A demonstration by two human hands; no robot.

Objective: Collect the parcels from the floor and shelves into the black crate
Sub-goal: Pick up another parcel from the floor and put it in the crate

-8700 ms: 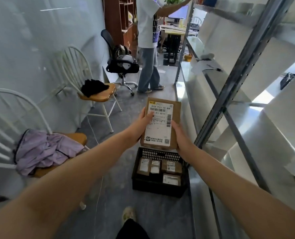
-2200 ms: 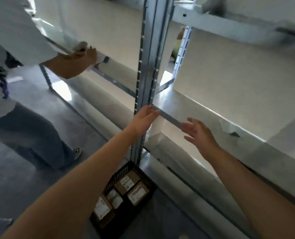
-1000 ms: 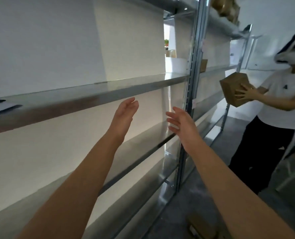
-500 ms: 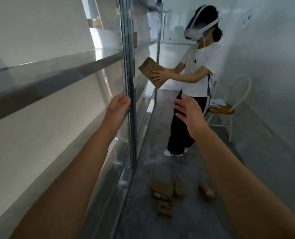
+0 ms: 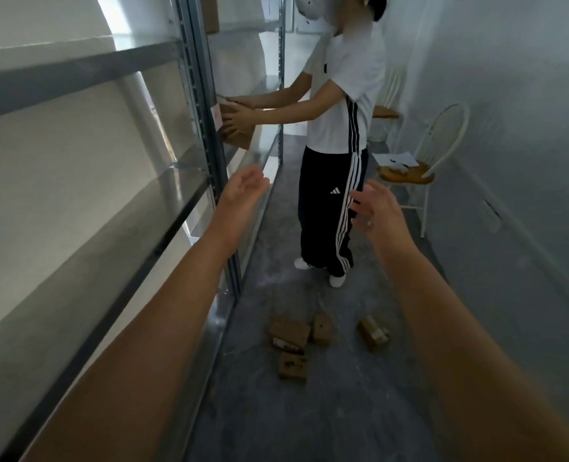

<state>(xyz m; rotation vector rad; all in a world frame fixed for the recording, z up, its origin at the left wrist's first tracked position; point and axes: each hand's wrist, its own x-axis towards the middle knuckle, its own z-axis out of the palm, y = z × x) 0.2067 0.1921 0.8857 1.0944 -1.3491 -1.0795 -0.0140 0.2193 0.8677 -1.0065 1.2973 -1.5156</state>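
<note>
Over by the shelving (image 5: 206,128), the other person (image 5: 343,95) has brought the brown box (image 5: 238,136) down from chest height and in against a shelf edge, part of it now hidden behind the grey metal upright. Both of that person's hands are flat on its cardboard faces.

Up front, the left hand (image 5: 243,191) hangs in the air just beside the same upright, palm turned inward, fingers (image 5: 258,181) relaxed, slightly apart, holding nothing. The right hand (image 5: 376,211) is out over the aisle, fingers (image 5: 359,198) spread and loosely bent, also holding nothing.

Down on the rough, dusty grey floor (image 5: 309,421) lie the parcels (image 5: 289,333), four small brown cardboard boxes well below both hands. Three cluster near the foot of the shelving: the widest parcel (image 5: 288,335), flat with a pale label along its near edge; a small narrow parcel (image 5: 322,328) touching its right side; and a squarish parcel (image 5: 292,365) just in front. A lone parcel (image 5: 373,332) sits apart to the right, angled, with tape across it.

The shelves are smooth, shiny metal with white panels behind. Against the right wall stands a white hoop-backed chair (image 5: 439,145) with a round wooden seat and sheets of paper (image 5: 394,159) on it.
</note>
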